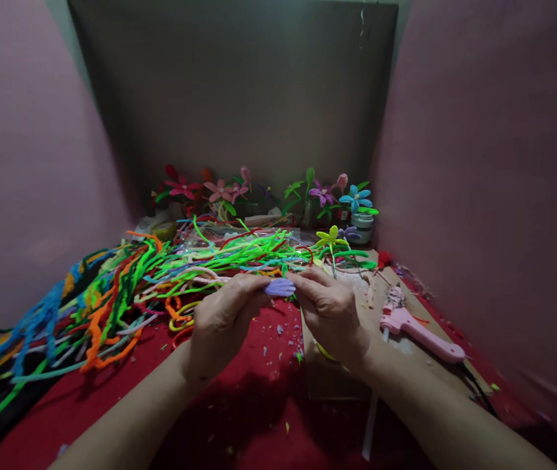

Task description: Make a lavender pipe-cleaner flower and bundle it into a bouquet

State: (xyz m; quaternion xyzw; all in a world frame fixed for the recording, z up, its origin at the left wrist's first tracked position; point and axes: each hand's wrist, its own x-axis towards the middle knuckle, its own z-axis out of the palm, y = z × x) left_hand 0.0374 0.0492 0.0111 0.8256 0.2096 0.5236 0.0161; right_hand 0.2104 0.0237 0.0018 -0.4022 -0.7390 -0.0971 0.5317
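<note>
Between my hands is a small bundle of light purple pipe cleaner pieces, held level above the red cloth. My left hand pinches its left end between thumb and fingers. At the bundle's right end, my right hand closes its fingertips on it. The fingertips partly cover both ends. Close behind my hands lies a heap of loose pipe cleaners, mostly bright green. A yellow pipe cleaner flower stands just beyond my right hand.
A pink glue gun rests on a brown board at the right, its cord trailing forward. Pipe cleaner flowers, among them a blue one, stand in jars along the back. Pink side walls flank the red cloth, which carries scattered fluff.
</note>
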